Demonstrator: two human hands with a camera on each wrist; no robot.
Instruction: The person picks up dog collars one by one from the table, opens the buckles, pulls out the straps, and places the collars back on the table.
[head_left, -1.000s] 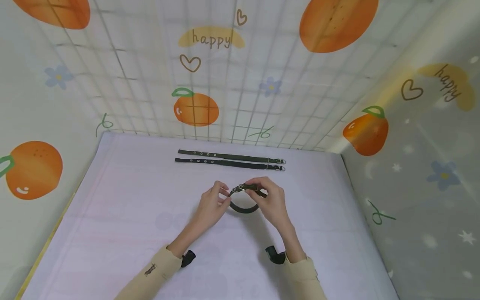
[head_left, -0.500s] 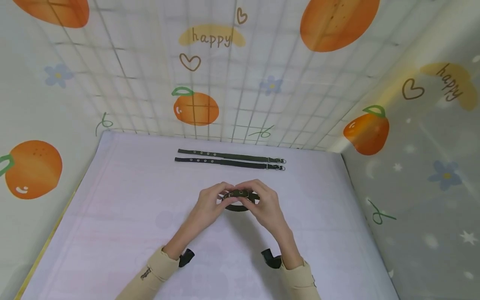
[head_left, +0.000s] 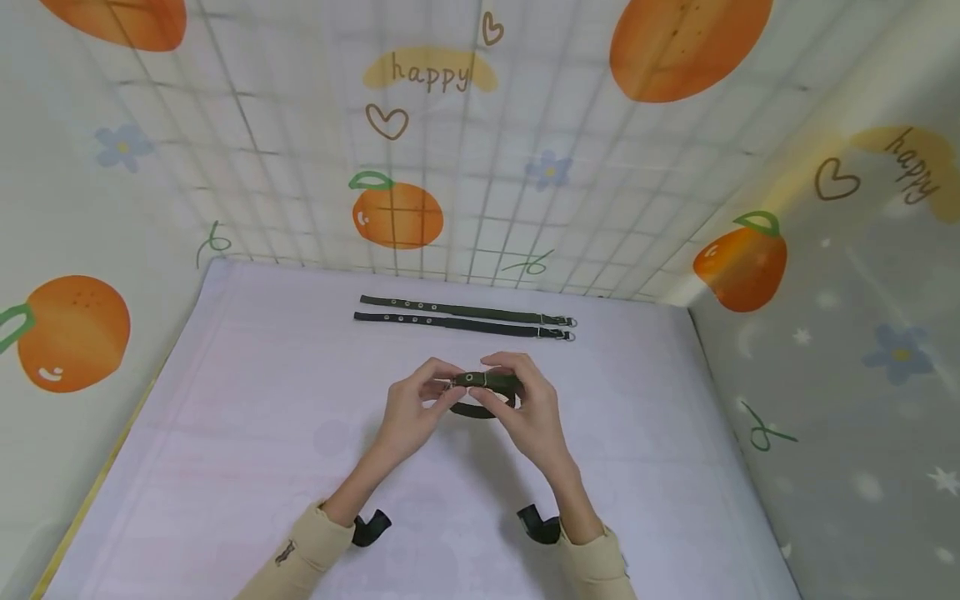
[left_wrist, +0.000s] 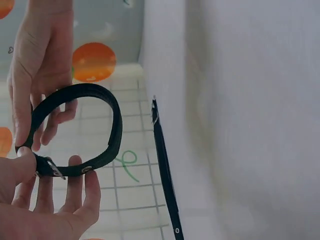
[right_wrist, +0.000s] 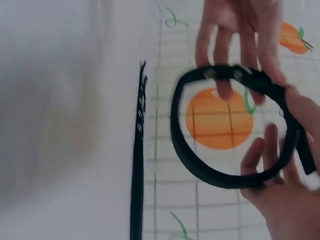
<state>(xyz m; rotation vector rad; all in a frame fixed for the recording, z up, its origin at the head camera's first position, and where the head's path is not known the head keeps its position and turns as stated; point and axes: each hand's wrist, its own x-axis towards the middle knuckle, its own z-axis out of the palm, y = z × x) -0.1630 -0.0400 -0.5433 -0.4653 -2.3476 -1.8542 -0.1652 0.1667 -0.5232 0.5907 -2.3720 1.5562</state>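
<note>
One looped strap, one straight green strap far, one straight black strap nearer, three total; two hands, two sleeves, two black wrist fittings, five printed oranges in head view.

And here's the looped strap, matt and dark, looking like woven cloth webbing, with hardly any sheen along its band! The buckle on it, that's metal, a silvery glint there, and a metal eyelet shines beside it. Over on the table, the green strap and the black strap, both dull fabric, tipped with bright metal. Beneath them, a matt white cloth cover, faintly creased. Beige sleeves, soft matt cloth; black wrist mounts, smooth, plastic-looking, lightly glossy!
</note>
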